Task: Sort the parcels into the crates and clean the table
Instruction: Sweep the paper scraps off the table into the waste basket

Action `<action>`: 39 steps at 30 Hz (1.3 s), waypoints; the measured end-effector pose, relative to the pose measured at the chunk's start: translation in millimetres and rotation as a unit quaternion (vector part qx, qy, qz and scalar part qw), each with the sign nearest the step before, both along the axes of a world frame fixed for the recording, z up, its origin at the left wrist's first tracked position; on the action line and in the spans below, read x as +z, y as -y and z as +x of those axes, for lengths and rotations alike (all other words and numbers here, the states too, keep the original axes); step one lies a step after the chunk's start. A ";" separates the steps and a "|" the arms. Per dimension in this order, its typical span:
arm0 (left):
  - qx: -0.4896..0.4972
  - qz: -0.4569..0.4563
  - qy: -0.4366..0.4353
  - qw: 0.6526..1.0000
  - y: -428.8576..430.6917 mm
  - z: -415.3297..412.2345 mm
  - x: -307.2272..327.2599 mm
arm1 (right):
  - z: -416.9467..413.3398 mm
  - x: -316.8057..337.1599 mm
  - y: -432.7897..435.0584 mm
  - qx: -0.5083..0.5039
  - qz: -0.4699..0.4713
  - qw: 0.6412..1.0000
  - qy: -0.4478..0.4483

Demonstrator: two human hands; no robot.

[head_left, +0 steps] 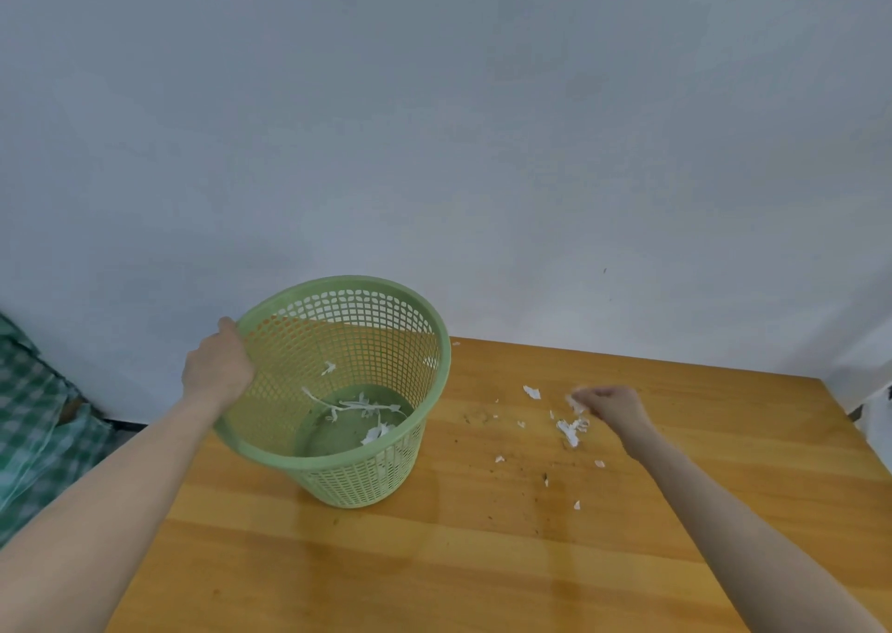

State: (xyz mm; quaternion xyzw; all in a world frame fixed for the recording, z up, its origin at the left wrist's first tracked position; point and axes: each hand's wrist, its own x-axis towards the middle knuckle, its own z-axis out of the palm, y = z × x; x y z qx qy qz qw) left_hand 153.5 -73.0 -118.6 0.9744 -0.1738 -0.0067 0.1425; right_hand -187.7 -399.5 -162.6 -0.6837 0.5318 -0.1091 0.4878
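A green mesh waste basket [386, 478] stands tilted toward me on the wooden table [434, 560], with white paper scraps lying in its bottom. My left hand [219, 367] grips the basket's left rim. Over on the right, my right hand [610, 405] pinches white paper scraps [577, 405] just above the tabletop. More torn paper scraps [572, 430] and dark crumbs lie scattered on the wood between the basket and that hand. No parcels or crates are in view.
A pale wall rises right behind the table. The table's far edge [627, 355] runs close behind the scraps, and its right corner is at the far right. Green checked cloth [34, 420] hangs off to the left, beyond the table's left edge.
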 end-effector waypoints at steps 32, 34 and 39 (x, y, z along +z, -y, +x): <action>-0.006 -0.018 -0.009 1.000 0.3 -3.2 3.9 | -1.1 -94.9 11.1 0.276 -0.041 0.914 -0.294; 0.001 -0.015 -0.005 1.000 1.5 -3.1 5.3 | 2.8 -101.7 10.4 0.308 -0.052 0.891 -0.328; -0.007 -0.014 -0.003 1.000 -1.4 -3.5 4.4 | 16.7 -102.7 1.3 0.333 -0.083 0.868 -0.360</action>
